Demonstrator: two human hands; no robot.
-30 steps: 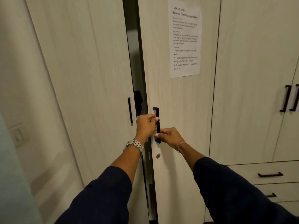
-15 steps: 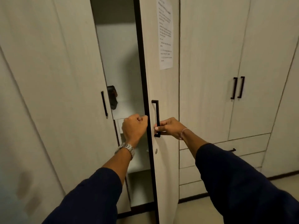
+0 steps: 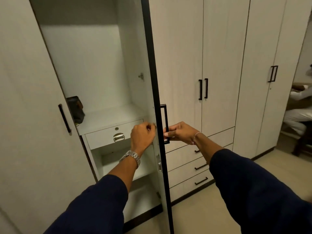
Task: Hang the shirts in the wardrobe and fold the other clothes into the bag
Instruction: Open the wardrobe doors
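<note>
The pale wardrobe has one door (image 3: 152, 65) swung out toward me, seen almost edge-on. My right hand (image 3: 179, 133) grips the door's black bar handle (image 3: 165, 123) near its lower end. My left hand (image 3: 142, 135) has its fingers curled round the door's inner edge just left of the handle. Inside are a bare white hanging space (image 3: 87, 65), a shelf, and a small drawer (image 3: 111, 135) with a metal pull. No shirts, other clothes or bag show in this view.
A dark object (image 3: 76, 109) sits on the inner shelf at the left. The left door (image 3: 33, 115) stays shut. More closed doors and drawers (image 3: 194, 166) run to the right. A person in white (image 3: 298, 114) sits at the far right.
The door has swung wide open toward me, exposing the interior, shelf and drawer. Both hands stayed on the door, and my view shifted right.
</note>
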